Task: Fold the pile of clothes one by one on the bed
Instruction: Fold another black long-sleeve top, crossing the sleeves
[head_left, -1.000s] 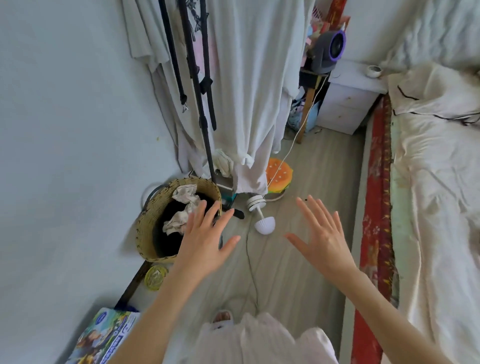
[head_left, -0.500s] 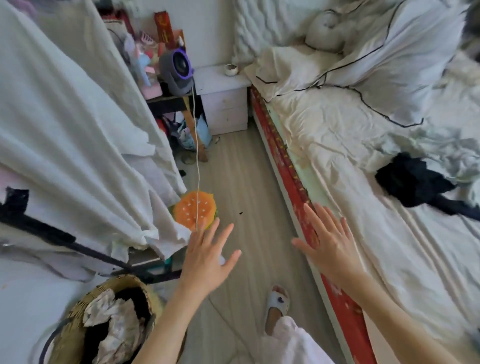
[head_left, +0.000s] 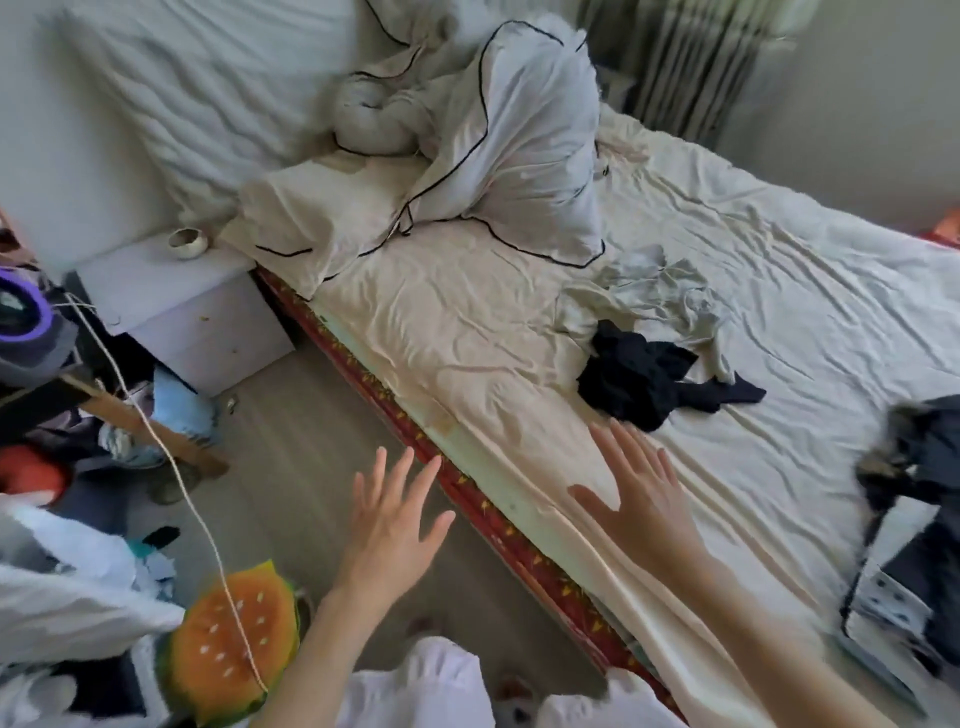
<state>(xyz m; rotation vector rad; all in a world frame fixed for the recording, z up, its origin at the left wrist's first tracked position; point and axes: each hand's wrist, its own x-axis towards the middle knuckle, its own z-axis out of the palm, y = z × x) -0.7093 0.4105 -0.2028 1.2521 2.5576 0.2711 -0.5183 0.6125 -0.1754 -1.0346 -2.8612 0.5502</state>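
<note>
A crumpled black garment (head_left: 649, 376) lies on the cream sheet of the bed (head_left: 467, 332), with a pale grey-green garment (head_left: 654, 296) heaped just behind it. More dark clothes (head_left: 919, 452) sit at the right edge of the view. My right hand (head_left: 644, 493) hovers with fingers spread over the bed's near edge, a little short of the black garment. My left hand (head_left: 395, 514) is spread flat above the floor beside the bed. Both hands hold nothing.
White pillows with black piping (head_left: 498, 171) are piled at the head of the bed. A white nightstand (head_left: 192, 306) with a small bowl (head_left: 187, 241) stands to the left. A melon-shaped cushion (head_left: 234, 644) and a cord (head_left: 171, 457) lie on the wooden floor. Folded patterned items (head_left: 893, 587) rest at the right.
The view swung from the basket and floor to the bed. Both open hands came along to the right; the right hand is now over the bed near the black garment.
</note>
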